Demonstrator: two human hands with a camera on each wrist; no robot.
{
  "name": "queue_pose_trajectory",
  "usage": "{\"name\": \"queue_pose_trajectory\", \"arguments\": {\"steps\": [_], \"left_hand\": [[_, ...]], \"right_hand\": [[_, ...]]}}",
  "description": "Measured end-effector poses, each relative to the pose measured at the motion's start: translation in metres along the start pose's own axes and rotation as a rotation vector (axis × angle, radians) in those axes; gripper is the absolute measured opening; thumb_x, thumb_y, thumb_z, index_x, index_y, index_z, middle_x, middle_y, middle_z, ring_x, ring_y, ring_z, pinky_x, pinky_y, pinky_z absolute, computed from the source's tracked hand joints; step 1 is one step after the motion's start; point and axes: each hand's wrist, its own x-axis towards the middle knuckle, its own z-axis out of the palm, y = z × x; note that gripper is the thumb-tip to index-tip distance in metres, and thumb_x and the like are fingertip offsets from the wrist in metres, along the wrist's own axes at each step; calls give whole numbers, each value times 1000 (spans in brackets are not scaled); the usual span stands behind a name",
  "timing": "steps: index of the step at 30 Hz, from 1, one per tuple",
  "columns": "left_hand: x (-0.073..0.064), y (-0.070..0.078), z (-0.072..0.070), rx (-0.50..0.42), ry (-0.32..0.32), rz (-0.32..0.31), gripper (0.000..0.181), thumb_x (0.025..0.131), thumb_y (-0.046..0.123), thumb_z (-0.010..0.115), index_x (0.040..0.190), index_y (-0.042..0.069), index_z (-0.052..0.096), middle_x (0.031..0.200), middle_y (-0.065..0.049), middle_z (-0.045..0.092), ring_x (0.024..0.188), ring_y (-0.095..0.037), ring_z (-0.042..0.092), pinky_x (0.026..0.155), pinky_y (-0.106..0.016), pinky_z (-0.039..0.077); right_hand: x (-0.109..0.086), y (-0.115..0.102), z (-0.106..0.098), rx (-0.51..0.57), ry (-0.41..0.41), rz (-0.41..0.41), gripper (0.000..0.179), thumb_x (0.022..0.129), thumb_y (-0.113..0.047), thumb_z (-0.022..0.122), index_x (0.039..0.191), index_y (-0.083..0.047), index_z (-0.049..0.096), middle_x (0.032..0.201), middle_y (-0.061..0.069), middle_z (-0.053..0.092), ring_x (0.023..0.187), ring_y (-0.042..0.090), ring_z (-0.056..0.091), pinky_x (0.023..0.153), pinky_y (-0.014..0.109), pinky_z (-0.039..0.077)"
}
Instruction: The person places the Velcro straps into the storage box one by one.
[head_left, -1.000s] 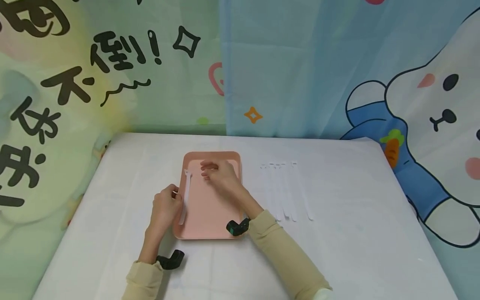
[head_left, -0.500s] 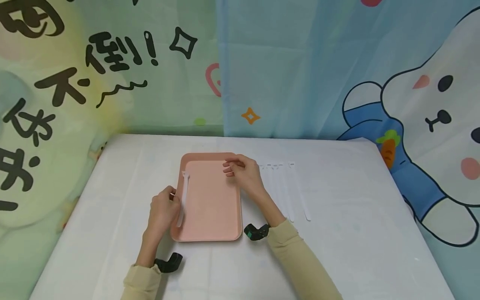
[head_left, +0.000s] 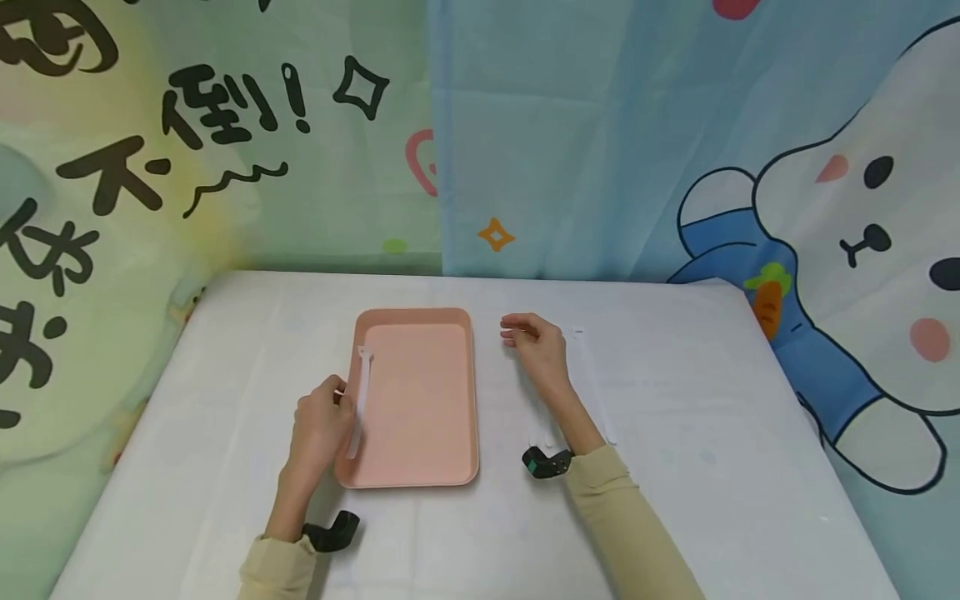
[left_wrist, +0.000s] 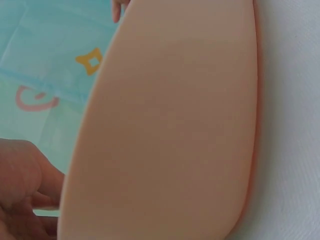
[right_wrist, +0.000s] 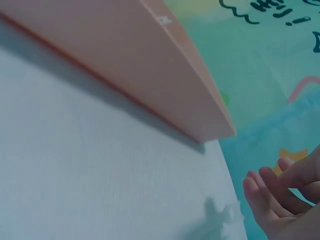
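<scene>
A pink rectangular tray (head_left: 416,400) lies on the white table. Inside it, along its left side, rests a slim white strip-like piece (head_left: 361,404) with a wider end at the far side. My left hand (head_left: 318,425) holds the tray's left rim with bent fingers; the left wrist view shows the tray's outer wall close up. My right hand (head_left: 538,350) hovers right of the tray, fingers loosely bent and nothing visible between them. Beneath and beside it lie more slim white pieces (head_left: 596,383), partly hidden by the hand and forearm. Their exact kind is hard to tell.
A white cloth (head_left: 712,467) covers the table. Behind it hang a green and blue printed backdrop (head_left: 562,142) with a cartoon rabbit on the right. Each wrist carries a small black camera (head_left: 547,462).
My right hand has moved from above the tray to the right, over the white pieces on the table. The left hand stays at the tray's rim. The head view has shifted slightly.
</scene>
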Motion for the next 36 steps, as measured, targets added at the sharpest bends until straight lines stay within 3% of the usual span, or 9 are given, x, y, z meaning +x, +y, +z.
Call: {"name": "queue_pose_trajectory", "arguments": {"steps": [11, 22, 28, 36], "left_hand": [[-1, 1, -1, 3, 16, 5, 21, 91, 4, 51, 104, -3, 66, 83, -17, 71, 65, -26, 62, 54, -34, 45], [-2, 0, 1, 18, 32, 25, 23, 92, 5, 52, 108, -3, 66, 88, -20, 73, 65, -28, 63, 55, -38, 48], [-3, 0, 1, 19, 34, 40, 23, 92, 4, 52, 109, -3, 66, 90, -22, 73, 65, -28, 64, 55, -38, 49], [-3, 1, 0, 29, 48, 43, 22, 92, 4, 52, 107, -3, 66, 88, -21, 72, 67, -30, 65, 55, -38, 48]], "right_hand": [[2, 13, -17, -159, 97, 28, 34, 97, 0, 48, 122, -5, 72, 122, 16, 73, 118, 30, 65, 102, 45, 49], [10, 21, -19, -223, -7, 65, 39, 95, -1, 52, 132, -3, 64, 134, 18, 66, 126, 32, 62, 105, 45, 48], [14, 24, -20, -217, -22, 64, 36, 97, -4, 57, 132, -3, 64, 129, 18, 68, 120, 32, 64, 98, 43, 51], [12, 24, -18, -176, -3, 75, 21, 98, -11, 66, 116, -1, 73, 111, 19, 73, 98, 28, 70, 77, 25, 55]]}}
